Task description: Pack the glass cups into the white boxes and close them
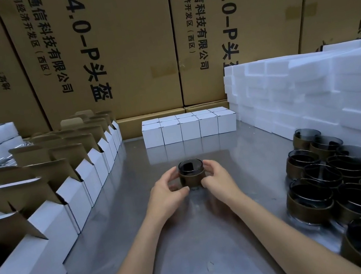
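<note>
Steel-grey and faintly reflective, the desk (193, 243) carries everything, with two bare forearms reaching out over its near edge. At the near right a dense cluster of dark glass cups (351, 181) waits, each banded with a brownish sleeve, crowded rim to rim. Along the left, running from near to far, stands a row of open white boxes (52, 222) with their brown-lined flaps raised.

Midway across the desk, between those two groups, one glass cup (191, 173) stands upright on the surface. The left hand (168, 191) curls its grip round the cup's left side and the right hand (218, 179) does the same on the right, so both grips are pinching the cup between fingers and thumb. Whether it is lifted clear of the surface I cannot tell.

Farther back sits a neat block of closed white boxes (189, 125), two rows deep, which I take to be finished packs. White foam slabs (312, 94) are stacked at the far right, more foam at the far left, and tall brown cartons (124, 45) wall off the rear.

Judging by this, a modest batch is done, while many cups and open boxes remain; the cup in hand has yet to go into a box.
</note>
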